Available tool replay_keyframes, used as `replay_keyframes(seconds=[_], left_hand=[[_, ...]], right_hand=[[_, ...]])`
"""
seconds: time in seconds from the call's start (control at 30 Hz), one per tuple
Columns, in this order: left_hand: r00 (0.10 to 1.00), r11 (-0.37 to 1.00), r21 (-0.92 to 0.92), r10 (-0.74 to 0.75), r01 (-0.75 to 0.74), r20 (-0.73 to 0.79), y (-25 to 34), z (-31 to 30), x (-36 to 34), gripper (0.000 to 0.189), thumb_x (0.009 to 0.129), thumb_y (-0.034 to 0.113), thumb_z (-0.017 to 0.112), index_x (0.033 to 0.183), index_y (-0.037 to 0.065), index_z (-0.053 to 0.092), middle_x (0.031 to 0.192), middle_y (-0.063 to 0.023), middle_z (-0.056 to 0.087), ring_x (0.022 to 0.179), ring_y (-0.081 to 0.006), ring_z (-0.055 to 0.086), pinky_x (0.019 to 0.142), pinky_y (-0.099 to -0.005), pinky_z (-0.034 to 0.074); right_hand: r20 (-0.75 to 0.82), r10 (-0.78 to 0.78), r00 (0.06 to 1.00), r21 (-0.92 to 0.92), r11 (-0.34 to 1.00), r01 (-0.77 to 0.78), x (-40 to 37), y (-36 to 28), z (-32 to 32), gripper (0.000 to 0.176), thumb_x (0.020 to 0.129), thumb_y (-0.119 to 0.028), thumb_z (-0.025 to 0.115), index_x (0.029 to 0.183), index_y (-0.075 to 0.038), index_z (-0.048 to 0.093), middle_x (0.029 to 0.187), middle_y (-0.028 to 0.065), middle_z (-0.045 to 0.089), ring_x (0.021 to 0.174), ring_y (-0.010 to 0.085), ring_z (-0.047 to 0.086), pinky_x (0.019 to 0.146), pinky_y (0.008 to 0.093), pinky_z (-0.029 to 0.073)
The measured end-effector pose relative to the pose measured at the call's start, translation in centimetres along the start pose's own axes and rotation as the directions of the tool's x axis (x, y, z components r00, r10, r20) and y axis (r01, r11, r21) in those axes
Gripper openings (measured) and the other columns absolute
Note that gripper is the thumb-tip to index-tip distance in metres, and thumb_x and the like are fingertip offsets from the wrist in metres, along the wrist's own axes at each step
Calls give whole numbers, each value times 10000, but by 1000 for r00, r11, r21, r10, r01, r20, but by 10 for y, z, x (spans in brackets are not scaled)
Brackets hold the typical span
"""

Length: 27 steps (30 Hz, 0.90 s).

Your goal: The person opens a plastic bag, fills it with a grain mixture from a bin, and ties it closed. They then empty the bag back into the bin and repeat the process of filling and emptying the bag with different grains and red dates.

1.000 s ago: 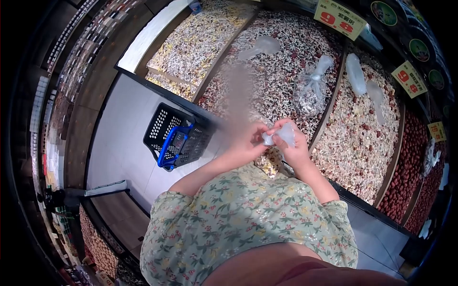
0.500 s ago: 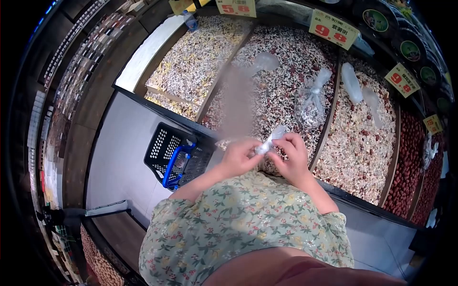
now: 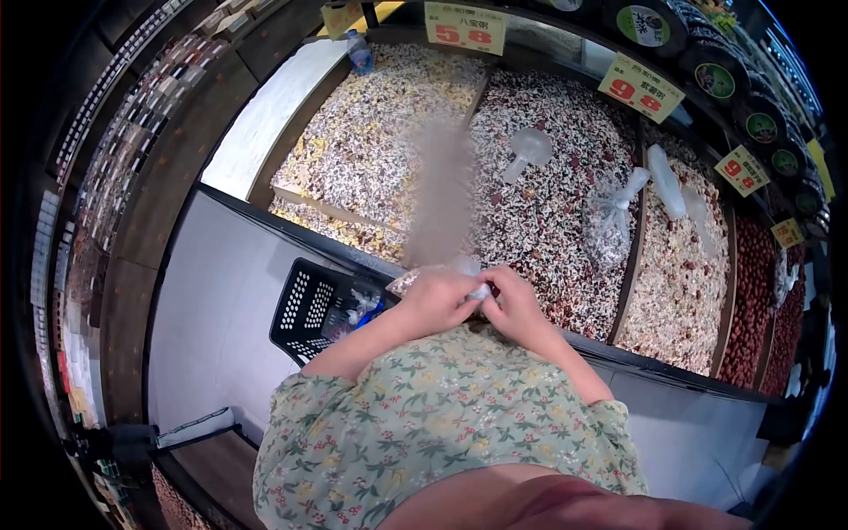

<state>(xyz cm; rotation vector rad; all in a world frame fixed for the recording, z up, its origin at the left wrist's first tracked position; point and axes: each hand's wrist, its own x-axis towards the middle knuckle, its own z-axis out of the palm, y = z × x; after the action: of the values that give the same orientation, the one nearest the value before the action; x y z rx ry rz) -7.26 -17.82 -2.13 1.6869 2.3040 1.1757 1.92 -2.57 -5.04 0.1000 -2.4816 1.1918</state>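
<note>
My left hand (image 3: 437, 299) and my right hand (image 3: 512, 305) meet in front of my body, at the near edge of the grain bins. Both are closed, fingertips pinched on the bunched neck of a clear plastic bag (image 3: 480, 291). Most of that bag is hidden behind my fingers; a bit with grains in it shows left of my left hand. Just beyond lies a bin of mixed rice and beans (image 3: 548, 221). On it rest a clear scoop (image 3: 530, 144) and a knotted bag of grain (image 3: 608, 225).
A black shopping basket (image 3: 305, 300) with a blue handle stands on the floor at the left, something packaged inside. More bins hold yellowish grain (image 3: 353, 132), pale grain mix (image 3: 676, 300) and red dates (image 3: 751, 291). A price sign (image 3: 642, 86) stands behind. A grey blur covers part of the bins.
My hands have drawn closer together, and the bag's neck is now mostly covered by my fingers. The view has shifted, so the bins sit further right and the basket's handle is partly hidden.
</note>
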Motion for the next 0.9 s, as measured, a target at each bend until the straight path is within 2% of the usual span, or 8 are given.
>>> replay_keyframes(seconds=[0.1,0.13,0.2,0.37,0.67,0.73,0.87,0.9], left_hand=[[998,998,-18,66,-66,14,-18,-13,-6,173,719,117,635,876,45,626,640,-100,580,577,-265,581,527,-338,462],[994,994,-13,106,-106,5,-24,-16,-7,180,716,114,636,882,47,625,660,-106,587,595,-270,587,538,-344,466],[992,991,-38,125,-126,-16,-32,-23,-8,183,716,114,636,884,44,624,683,-112,591,616,-278,590,554,-352,470],[987,986,-91,133,-141,-93,-57,-27,-14,195,710,115,640,887,35,622,739,-128,600,669,-302,594,593,-369,476],[987,997,-71,18,-29,-158,-77,-39,-24,197,703,127,637,883,49,629,688,-120,587,624,-290,582,534,-379,448],[992,1000,19,25,-23,-125,-78,-41,-23,166,712,131,617,864,64,631,672,-109,583,614,-287,579,529,-383,445],[997,994,110,2,6,-74,-95,-28,-22,152,710,131,587,843,73,632,687,-99,594,631,-281,585,533,-385,446],[1000,984,174,-22,23,-11,-99,-20,-21,147,704,129,575,831,80,631,704,-95,601,648,-278,590,548,-382,455]], right_hand=[[55,113,992,146,982,-120,8,7,26,184,748,-3,507,931,8,525,839,72,562,732,154,554,626,254,441],[50,119,992,141,982,-125,10,10,33,184,748,-3,507,931,8,525,839,72,562,732,154,554,626,254,441],[184,283,941,497,800,-338,18,12,43,162,760,16,479,913,-6,527,836,35,555,723,110,540,623,225,436],[242,491,837,631,576,-520,32,6,58,206,729,14,418,891,-22,540,770,17,547,642,82,516,568,210,436],[196,554,809,582,598,-551,52,11,77,151,786,-17,447,898,-30,547,714,-9,536,560,61,476,512,189,401],[160,544,824,430,713,-554,55,14,78,164,769,-90,499,893,-12,572,771,71,599,670,142,552,603,278,455],[70,449,891,204,868,-454,58,17,84,133,793,-88,519,890,-11,567,729,26,582,598,82,525,528,236,440],[82,468,880,48,880,-472,61,12,82,152,781,-116,545,883,-7,572,719,49,588,603,94,535,539,248,445]])
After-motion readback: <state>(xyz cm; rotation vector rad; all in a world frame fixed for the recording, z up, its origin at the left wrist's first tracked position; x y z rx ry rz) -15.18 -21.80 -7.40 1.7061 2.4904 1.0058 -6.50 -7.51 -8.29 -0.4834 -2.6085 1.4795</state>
